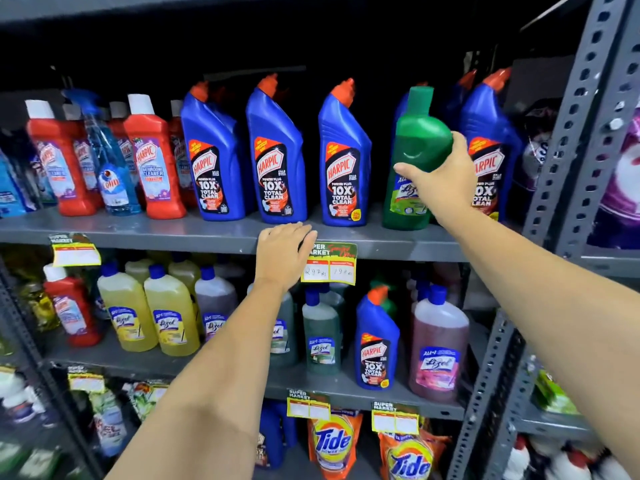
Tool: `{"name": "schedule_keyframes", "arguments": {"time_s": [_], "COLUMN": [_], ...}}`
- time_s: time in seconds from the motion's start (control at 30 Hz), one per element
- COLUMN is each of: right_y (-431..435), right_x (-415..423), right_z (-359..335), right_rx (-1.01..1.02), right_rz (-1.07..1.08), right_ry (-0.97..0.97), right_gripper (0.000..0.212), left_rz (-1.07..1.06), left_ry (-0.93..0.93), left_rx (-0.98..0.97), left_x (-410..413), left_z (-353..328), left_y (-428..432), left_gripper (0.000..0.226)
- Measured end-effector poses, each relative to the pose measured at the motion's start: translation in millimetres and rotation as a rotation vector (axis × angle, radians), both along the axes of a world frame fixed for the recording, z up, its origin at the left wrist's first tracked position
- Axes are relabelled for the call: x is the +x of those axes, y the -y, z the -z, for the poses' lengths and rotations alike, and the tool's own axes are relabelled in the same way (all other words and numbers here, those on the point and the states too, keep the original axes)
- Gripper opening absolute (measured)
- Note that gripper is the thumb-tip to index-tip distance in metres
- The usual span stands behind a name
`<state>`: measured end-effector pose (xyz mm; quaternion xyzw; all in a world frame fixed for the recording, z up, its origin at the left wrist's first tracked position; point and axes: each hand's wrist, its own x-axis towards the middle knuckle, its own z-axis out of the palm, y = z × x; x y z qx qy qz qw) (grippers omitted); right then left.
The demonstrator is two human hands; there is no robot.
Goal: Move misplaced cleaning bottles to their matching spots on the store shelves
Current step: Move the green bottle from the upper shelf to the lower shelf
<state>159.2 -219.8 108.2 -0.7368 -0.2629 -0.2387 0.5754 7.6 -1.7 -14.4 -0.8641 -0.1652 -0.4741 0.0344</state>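
shelf unit (214,233): grey slotted-steel racking, three stocked levels in view; the top level's front edge is the landmark here.
blue Harpic row (277,157): stands upright on that level, orange caps, several across.
red Harpic bottles (154,157): same level, left of the blue row, white caps; a blue spray bottle (110,161) stands among them.
green Lizol bottle (417,157): on that level, right part of the blue row, between two blue bottles, base at the shelf, leaning slightly left.
stray blue Harpic (375,341): one level below, standing among Lizol bottles.
right hand (441,176): wrapped round the green bottle's mid-body, thumb across its front.
left hand (282,251): flat, palm down, fingers together on the front edge, holding nothing, touching the price tag (329,268).
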Motion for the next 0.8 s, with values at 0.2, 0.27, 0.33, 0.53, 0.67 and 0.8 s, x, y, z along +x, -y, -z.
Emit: {"name": "schedule_keyframes", "arguments": {"time_s": [0.2,0.27,0.33,0.53,0.67,0.8], "right_y": [50,68,77,35,-11,-51], "right_x": [-40,-59,-76,-97,-97,-92], "right_z": [20,41,69,190,255,293], "right_rx": [0.329,0.336,0.282,0.015,-0.08,-0.131], "right_rz": [-0.259,-0.343,-0.408,-0.495,-0.443,-0.368], "right_ry": [0.101,0.093,0.031,-0.216,-0.346,-0.428], "right_gripper": [0.071,0.071,0.074,0.086,0.084,0.085], "left_rz": [0.075,0.064,0.103,0.024,0.02,0.053], "left_ry": [0.263,0.338,0.24,-0.323,-0.54,-0.642], "left_rx": [-0.182,-0.245,-0.315,-0.35,-0.313,-0.296], "left_x": [-18,-34,-52,-90,-85,-75], "left_z": [31,73,125,252,279,305], "left_y": [25,43,49,5,-23,-42], "left_gripper": [0.04,0.043,0.045,0.068,0.07,0.067]}}
